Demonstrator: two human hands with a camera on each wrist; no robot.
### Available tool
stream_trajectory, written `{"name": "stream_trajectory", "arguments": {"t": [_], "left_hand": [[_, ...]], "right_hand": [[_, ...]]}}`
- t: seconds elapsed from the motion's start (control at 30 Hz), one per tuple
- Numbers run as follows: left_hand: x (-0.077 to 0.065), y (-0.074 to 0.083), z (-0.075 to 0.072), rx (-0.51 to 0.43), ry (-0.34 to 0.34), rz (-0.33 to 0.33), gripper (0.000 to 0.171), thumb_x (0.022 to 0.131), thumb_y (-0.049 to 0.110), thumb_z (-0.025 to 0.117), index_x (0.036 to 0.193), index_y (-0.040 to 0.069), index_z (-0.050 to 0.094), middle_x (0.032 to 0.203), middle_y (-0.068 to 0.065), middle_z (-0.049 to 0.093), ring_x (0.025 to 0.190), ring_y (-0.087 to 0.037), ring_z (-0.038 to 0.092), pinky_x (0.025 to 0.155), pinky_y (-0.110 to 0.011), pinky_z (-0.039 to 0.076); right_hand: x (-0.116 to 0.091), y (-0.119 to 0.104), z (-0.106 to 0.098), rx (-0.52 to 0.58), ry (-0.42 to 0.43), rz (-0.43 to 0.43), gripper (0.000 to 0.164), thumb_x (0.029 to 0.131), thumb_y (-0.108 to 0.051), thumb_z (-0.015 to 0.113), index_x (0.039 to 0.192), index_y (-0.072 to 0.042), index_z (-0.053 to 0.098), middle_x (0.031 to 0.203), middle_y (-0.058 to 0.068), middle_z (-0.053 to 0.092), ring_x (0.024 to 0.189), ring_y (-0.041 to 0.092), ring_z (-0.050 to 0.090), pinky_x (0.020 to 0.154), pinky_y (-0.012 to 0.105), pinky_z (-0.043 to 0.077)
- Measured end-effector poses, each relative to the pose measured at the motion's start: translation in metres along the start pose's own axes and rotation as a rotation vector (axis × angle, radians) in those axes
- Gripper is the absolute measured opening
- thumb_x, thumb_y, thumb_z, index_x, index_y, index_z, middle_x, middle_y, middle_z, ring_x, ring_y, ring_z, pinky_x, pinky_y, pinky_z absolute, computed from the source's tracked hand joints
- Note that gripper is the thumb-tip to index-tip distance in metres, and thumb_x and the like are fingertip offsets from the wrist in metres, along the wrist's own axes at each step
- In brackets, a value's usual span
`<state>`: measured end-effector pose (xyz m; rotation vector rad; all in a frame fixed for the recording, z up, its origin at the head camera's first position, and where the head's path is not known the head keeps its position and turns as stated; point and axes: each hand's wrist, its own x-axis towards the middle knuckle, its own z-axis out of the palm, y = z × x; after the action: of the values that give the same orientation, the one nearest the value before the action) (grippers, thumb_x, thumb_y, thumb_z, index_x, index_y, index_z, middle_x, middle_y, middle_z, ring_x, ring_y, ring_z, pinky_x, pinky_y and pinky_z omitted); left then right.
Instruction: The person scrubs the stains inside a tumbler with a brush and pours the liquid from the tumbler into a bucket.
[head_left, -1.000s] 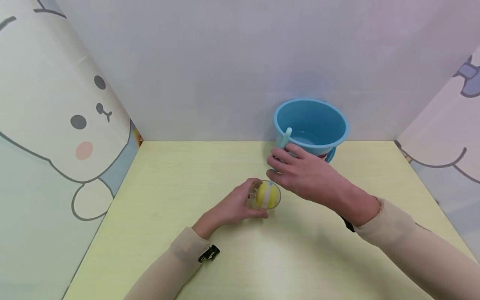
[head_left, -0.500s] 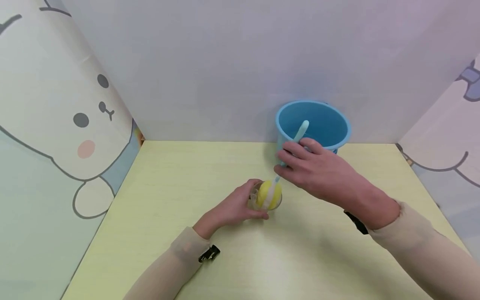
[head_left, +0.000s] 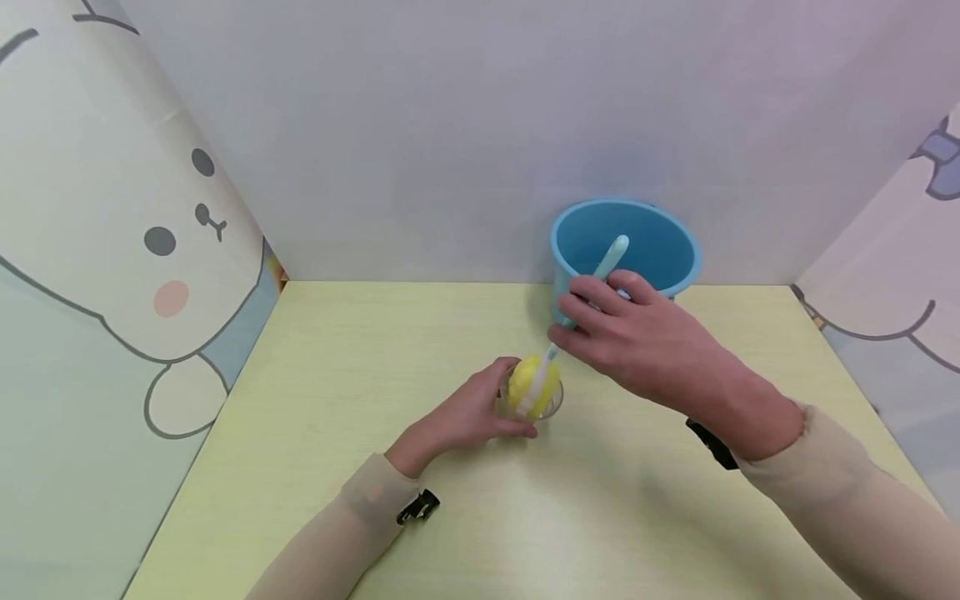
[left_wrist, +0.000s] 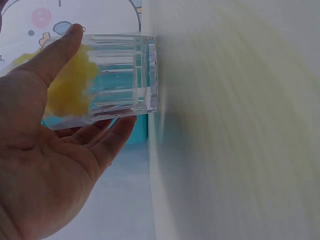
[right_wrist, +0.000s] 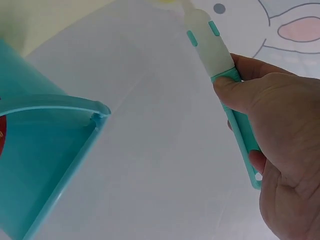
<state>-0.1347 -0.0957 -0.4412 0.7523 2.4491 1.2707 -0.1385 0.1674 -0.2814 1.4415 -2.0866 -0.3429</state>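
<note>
My left hand (head_left: 468,408) grips a clear ribbed glass (left_wrist: 120,75) from its left side, with the thumb on the near side. In the left wrist view the glass stands upright with its base at the tabletop. A bottle brush with a yellow sponge head (head_left: 534,385) is in the glass mouth, the sponge bulging above the rim. My right hand (head_left: 641,346) holds the brush by its teal and white handle (right_wrist: 212,52), thumb along it. That handle leans up to the right, and its tip (head_left: 618,246) overlaps the bucket in the head view.
A blue bucket (head_left: 652,242) stands at the back of the pale yellow table (head_left: 375,333), against the grey-white wall (head_left: 375,167). Its handle (right_wrist: 50,102) shows in the right wrist view. Panels with cartoon animals (head_left: 97,225) rise at both sides.
My right hand has moved right and slightly up, tilting the brush handle further to the right. The sponge has turned and risen a little in the glass. My left hand stays in place.
</note>
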Motion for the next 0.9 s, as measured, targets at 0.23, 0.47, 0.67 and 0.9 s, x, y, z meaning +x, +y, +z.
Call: {"name": "stream_trajectory", "arguments": {"t": [0.23, 0.47, 0.67, 0.9], "left_hand": [[0.000, 0.001, 0.000, -0.003, 0.003, 0.005, 0.093, 0.083, 0.029, 0.095, 0.155, 0.010, 0.039, 0.129, 0.002, 0.060, 0.115, -0.012, 0.060, 0.104, -0.034, 0.050], [0.000, 0.003, 0.000, 0.032, 0.003, -0.006, 0.096, 0.083, 0.033, 0.095, 0.156, 0.008, 0.037, 0.138, -0.002, 0.059, 0.120, -0.015, 0.059, 0.106, -0.036, 0.049], [0.000, 0.003, 0.001, 0.048, 0.002, -0.015, 0.095, 0.084, 0.034, 0.094, 0.156, 0.009, 0.038, 0.141, -0.004, 0.058, 0.123, -0.016, 0.058, 0.107, -0.036, 0.049], [0.000, 0.002, 0.001, 0.047, -0.003, -0.017, 0.095, 0.085, 0.035, 0.093, 0.157, 0.009, 0.037, 0.143, -0.005, 0.057, 0.126, -0.017, 0.058, 0.107, -0.037, 0.049]], "right_hand": [[0.001, -0.008, 0.014, -0.045, -0.021, 0.002, 0.058, 0.073, -0.015, 0.100, 0.122, -0.009, 0.071, 0.115, 0.016, 0.058, 0.111, 0.034, 0.050, 0.089, 0.049, 0.046], [0.002, -0.016, 0.027, -0.077, -0.059, -0.001, 0.059, 0.071, -0.020, 0.102, 0.119, -0.010, 0.069, 0.115, 0.014, 0.059, 0.112, 0.033, 0.049, 0.090, 0.046, 0.046], [0.002, -0.022, 0.032, -0.080, -0.082, -0.007, 0.058, 0.070, -0.024, 0.102, 0.116, -0.009, 0.069, 0.115, 0.013, 0.059, 0.112, 0.032, 0.048, 0.090, 0.045, 0.044], [0.000, -0.021, 0.028, -0.099, -0.090, -0.010, 0.058, 0.070, -0.022, 0.102, 0.115, -0.009, 0.067, 0.111, 0.013, 0.057, 0.108, 0.032, 0.048, 0.087, 0.045, 0.044]]}}
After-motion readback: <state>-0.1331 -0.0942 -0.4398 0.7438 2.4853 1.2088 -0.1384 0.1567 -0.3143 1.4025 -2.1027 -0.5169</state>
